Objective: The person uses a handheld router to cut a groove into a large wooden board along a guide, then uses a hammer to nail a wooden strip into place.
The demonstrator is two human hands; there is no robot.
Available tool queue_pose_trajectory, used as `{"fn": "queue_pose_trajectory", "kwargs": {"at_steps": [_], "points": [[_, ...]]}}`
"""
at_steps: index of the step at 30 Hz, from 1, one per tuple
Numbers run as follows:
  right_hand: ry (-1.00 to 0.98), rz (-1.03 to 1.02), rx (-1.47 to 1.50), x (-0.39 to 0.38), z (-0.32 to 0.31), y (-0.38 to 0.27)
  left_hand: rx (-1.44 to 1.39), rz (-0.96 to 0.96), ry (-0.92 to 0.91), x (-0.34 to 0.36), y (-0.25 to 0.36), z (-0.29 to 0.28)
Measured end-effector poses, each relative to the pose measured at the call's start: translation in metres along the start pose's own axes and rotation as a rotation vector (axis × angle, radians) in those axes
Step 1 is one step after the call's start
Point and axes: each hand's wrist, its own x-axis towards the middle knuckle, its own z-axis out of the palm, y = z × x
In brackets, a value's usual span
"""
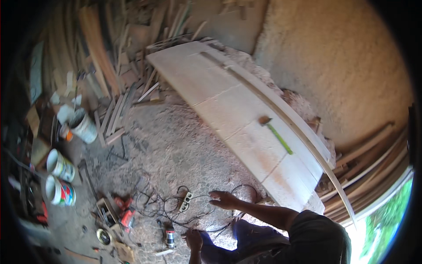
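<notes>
My right hand (223, 200) reaches out over the dusty floor, its fingers apart and nothing visible in them. Just left of it lies a white power strip (185, 201) among tangled black cables (165, 204). Low in front of my knee is my left hand (193, 240); its fingers are small and blurred, so their grip is unclear. Beside that hand stands a silver and red power tool (170, 237), with a thin pale strip (165, 252) lying below it. Farther left are red power tools (127, 215) next to a small wooden box (107, 212).
A large pale panel (211, 103) stretches diagonally at the right, bearing a long wooden strip (281, 116) and a green stick-shaped tool (279, 138). Buckets (60, 165) stand at the left. Boards (94, 39) lean at the back; more planks (373, 176) lie at the right.
</notes>
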Motion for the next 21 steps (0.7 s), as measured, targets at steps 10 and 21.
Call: {"fn": "queue_pose_trajectory", "kwargs": {"at_steps": [10, 21], "points": [[0.975, 0.051, -0.322, -0.176, -0.277, 0.098, 0.221, 1.16, 0.022, 0.005, 0.41, 0.077], [1.199, 0.643, -0.485, -0.313, -0.393, 0.223, 0.538, 1.004, -0.109, -0.019, 0.448, 0.146]]}}
